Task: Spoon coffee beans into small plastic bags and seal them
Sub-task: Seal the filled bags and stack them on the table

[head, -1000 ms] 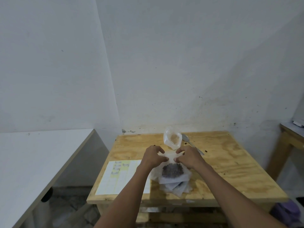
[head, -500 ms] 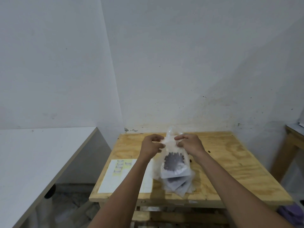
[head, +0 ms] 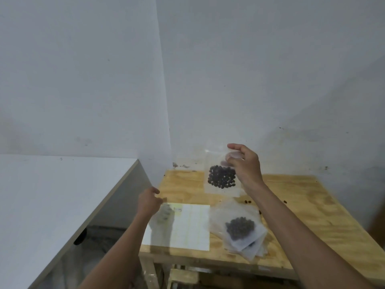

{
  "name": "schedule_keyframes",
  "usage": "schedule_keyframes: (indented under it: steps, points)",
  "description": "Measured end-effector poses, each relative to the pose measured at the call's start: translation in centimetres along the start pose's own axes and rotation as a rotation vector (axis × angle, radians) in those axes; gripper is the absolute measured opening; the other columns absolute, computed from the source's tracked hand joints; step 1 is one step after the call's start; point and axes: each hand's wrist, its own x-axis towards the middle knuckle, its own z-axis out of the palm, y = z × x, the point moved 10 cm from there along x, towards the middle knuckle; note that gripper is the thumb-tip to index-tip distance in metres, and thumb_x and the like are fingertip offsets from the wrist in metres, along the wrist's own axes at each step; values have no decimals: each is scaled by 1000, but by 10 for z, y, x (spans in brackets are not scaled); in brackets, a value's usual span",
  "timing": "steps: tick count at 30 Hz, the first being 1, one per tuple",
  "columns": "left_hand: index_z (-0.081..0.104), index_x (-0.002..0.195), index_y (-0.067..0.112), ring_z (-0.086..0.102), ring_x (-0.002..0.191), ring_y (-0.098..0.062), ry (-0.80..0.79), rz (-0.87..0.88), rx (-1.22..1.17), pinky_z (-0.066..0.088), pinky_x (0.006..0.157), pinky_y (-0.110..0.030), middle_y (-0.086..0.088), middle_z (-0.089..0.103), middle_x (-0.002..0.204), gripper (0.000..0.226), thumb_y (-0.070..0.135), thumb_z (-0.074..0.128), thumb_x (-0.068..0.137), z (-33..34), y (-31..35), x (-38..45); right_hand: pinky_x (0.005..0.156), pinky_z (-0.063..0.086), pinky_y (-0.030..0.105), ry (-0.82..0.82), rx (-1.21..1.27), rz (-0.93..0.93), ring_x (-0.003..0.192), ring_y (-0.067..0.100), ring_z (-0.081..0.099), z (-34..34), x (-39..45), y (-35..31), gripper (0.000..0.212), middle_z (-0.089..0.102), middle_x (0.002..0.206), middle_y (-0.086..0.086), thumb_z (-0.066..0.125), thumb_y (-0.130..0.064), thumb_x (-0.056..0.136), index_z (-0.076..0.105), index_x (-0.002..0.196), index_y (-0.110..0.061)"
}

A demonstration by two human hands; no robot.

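The right hand (head: 244, 165) holds a clear plastic bag (head: 221, 174) up by its top corner above the wooden table (head: 302, 205), thumb and fingers pinching the plastic, and dark coffee beans (head: 221, 177) sit bunched in the bag's middle. The left hand (head: 149, 202) hovers with loosely curled fingers at the upper left corner of a white sheet of paper (head: 187, 226) lying on the table. Right of the paper lies a pile of filled bags (head: 239, 228), with a few loose beans (head: 248, 201) scattered on the wood nearby.
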Motion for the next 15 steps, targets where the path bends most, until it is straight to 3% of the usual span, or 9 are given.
schedule_keyframes:
  steps: [2,4,6,9,13,15]
  points:
    - [67,118,7,65,79,-19,-18,-25,-2,58,66,-33,-16,62,125,39,2,78,81,9,-11,2,88,61,37,-20,14,-23,110,8,64,6,1,-2,39,65,116,-10,74,-3,84,72,110,-32]
    - [65,118,8,65,70,-14,-27,-40,-22,57,57,-30,-16,61,124,39,2,77,81,17,-14,5,76,59,22,-40,32,-26,106,1,63,11,1,-5,38,63,117,-7,73,2,87,71,114,-25]
    - [65,116,7,69,71,-18,-26,-56,-56,60,59,-34,-17,64,116,37,5,79,81,24,-12,7,66,56,14,-49,47,-25,103,4,66,13,2,-4,36,62,116,-5,69,4,89,71,116,-21]
    - [65,112,5,71,78,-24,16,-89,-43,62,70,-40,-15,67,104,33,8,77,81,27,-14,11,65,53,10,-67,27,-40,115,12,61,15,2,-3,35,64,116,-6,69,3,90,72,116,-19]
    - [66,111,9,71,89,-31,63,-134,-41,62,78,-47,-14,71,98,30,8,67,81,31,-25,18,74,55,13,-82,-2,-58,117,14,60,15,4,3,31,66,114,-11,71,-2,90,73,114,-22]
    - [67,112,10,71,90,-30,62,-147,-42,62,79,-47,-13,71,99,31,9,66,81,32,-25,18,86,61,33,-75,-1,-46,114,20,65,13,7,10,32,67,113,-11,74,-5,89,74,112,-26]
